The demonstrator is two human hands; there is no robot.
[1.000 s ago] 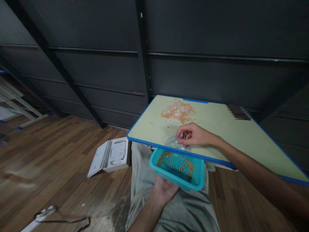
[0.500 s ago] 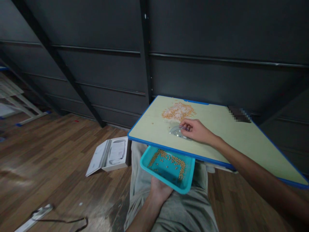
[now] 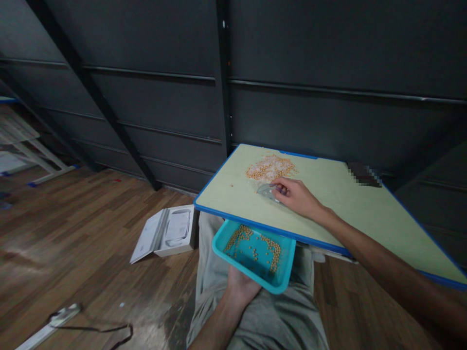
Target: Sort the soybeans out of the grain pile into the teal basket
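Note:
My left hand [image 3: 242, 287] supports a turquoise plastic tray [image 3: 255, 281] from beneath, gripping its near side. Round tan beans [image 3: 274, 255] lie along the tray's edges and scattered over its bottom. The tray is over my lap, just under the front edge of the table [image 3: 328, 194]. On the tabletop, my right hand [image 3: 295, 194] is closed on a thin, clear plastic piece [image 3: 266, 190] with a curved edge; its exact kind is unclear. Just beyond the plastic spreads a pile of beans mixed with white grains [image 3: 272, 167].
A dark flat object [image 3: 365, 174], partly blurred out, lies at the table's back right. An open white box [image 3: 175, 231] sits on the wooden floor at left, and a white strip with a dark cord [image 3: 65, 315] is nearer me. A dark panelled wall [image 3: 164, 97] stands behind.
Some beans in the tray have shifted, with a small cluster now around the middle. My right hand and the plastic have moved very slightly. My left hand keeps its place under the tray.

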